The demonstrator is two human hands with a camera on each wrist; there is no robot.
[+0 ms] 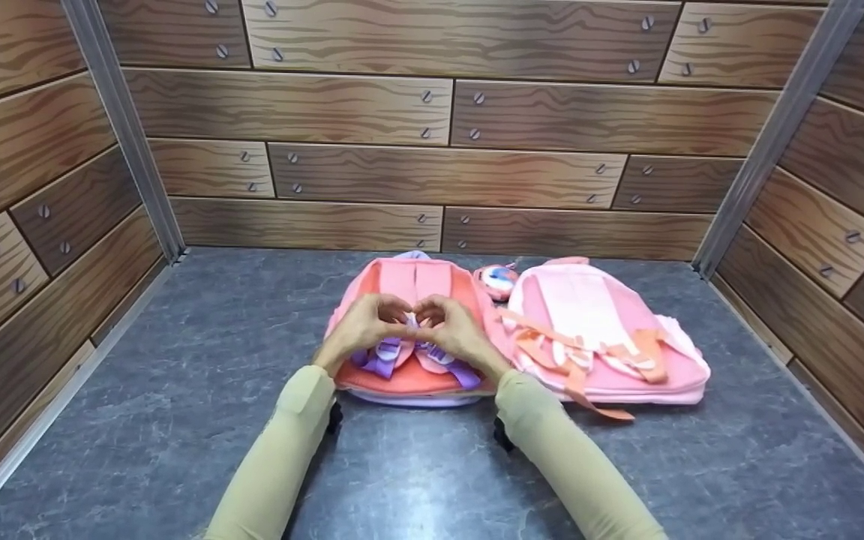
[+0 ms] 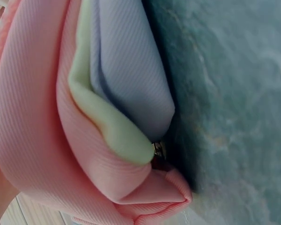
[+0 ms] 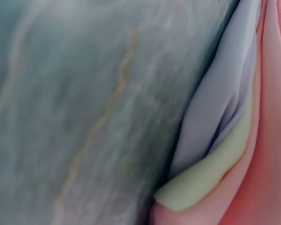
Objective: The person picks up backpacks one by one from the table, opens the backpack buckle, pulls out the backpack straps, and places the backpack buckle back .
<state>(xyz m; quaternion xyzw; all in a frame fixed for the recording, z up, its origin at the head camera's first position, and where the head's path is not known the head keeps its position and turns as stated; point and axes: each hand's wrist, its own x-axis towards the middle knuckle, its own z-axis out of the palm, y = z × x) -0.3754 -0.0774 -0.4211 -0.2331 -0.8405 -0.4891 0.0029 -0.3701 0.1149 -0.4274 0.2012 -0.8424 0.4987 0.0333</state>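
Observation:
A coral-pink backpack (image 1: 357,300) lies on the grey surface, its shoulder straps facing up and purple webbing (image 1: 381,365) and pale buckles showing near its lower end. Over its middle, my left hand (image 1: 366,324) and right hand (image 1: 453,327) come together with fingers and thumbs bent. Between their fingertips they pinch a small pale lilac piece of the strap (image 1: 411,321), mostly hidden by the fingers. In both wrist views the backpack's lower edge appears as layers of pink, pale green (image 2: 112,136) and lilac-grey fabric (image 3: 210,103).
To the right lies a light pink backpack (image 1: 672,367) with orange straps (image 1: 653,356), one strap end trailing onto the surface. A round charm (image 1: 498,282) sits between the two backpacks. Wood-patterned walls (image 1: 372,109) enclose the grey surface (image 1: 177,420) at the back and sides.

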